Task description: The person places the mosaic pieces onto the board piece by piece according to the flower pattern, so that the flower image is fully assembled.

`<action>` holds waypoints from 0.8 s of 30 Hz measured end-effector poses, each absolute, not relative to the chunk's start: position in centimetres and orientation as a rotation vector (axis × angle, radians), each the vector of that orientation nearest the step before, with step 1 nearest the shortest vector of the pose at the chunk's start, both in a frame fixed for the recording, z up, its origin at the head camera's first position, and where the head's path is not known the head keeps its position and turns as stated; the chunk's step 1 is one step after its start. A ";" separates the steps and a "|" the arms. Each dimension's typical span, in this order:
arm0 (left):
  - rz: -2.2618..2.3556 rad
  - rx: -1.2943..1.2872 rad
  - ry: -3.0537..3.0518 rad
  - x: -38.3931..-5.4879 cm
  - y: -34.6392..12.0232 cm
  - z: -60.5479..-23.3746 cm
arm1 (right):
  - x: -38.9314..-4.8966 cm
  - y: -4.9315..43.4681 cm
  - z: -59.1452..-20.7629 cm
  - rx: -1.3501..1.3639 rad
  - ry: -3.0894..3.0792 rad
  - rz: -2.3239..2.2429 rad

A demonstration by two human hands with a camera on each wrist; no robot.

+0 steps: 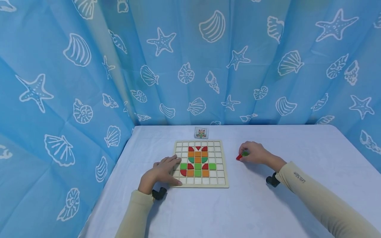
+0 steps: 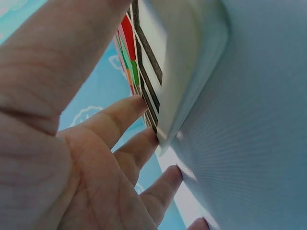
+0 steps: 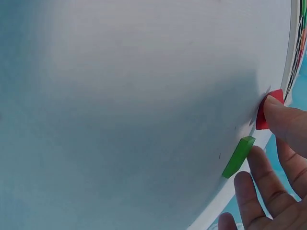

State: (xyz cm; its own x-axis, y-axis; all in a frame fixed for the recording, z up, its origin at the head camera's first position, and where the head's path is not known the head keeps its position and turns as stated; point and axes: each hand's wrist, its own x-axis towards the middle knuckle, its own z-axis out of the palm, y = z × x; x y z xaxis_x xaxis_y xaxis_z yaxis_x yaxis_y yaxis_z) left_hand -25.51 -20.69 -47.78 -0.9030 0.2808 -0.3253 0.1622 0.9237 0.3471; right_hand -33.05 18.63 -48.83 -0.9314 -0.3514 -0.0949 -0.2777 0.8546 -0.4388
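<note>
A wooden grid board (image 1: 202, 185) lies on the table, its white squares partly covered by red, orange and green tiles in a flower-like pattern. Over its left edge rests my left hand (image 1: 163, 170), fingers spread and fairly straight, thumb at the near left corner. In the left wrist view, fingertips (image 2: 151, 136) touch the board's rim. To the right of the board, my right hand (image 1: 255, 153) pinches a red tile (image 3: 262, 117) with a curved side. A green tile (image 3: 238, 157) is beside its other fingertips; whether they hold it I cannot tell.
Behind the board lies a small pattern card (image 1: 201, 133) showing a similar coloured figure. A white cloth covers the table (image 1: 232, 211). Blue curtains (image 1: 184, 96) with shell and starfish prints hang behind and to the left.
</note>
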 end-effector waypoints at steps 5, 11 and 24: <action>0.459 0.331 2.704 -25.5 -20.7 -47.6 | -32.7 18.4 -48.6 -0.477 2.835 -0.678; 0.446 0.336 2.712 -25.7 -20.7 -47.7 | -32.5 18.0 -48.2 -0.541 2.851 -0.815; 0.460 0.335 2.718 -25.3 -20.7 -47.6 | -31.6 16.3 -47.1 -0.502 2.763 -1.058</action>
State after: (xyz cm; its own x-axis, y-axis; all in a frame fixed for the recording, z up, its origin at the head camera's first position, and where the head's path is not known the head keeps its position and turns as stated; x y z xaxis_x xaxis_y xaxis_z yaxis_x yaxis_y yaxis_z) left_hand -25.31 -20.72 -47.60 -0.9059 0.2878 -0.3106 0.1695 0.9186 0.3570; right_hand -31.61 16.28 -47.08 -0.9345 -0.3558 -0.0113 -0.2573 0.6969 -0.6694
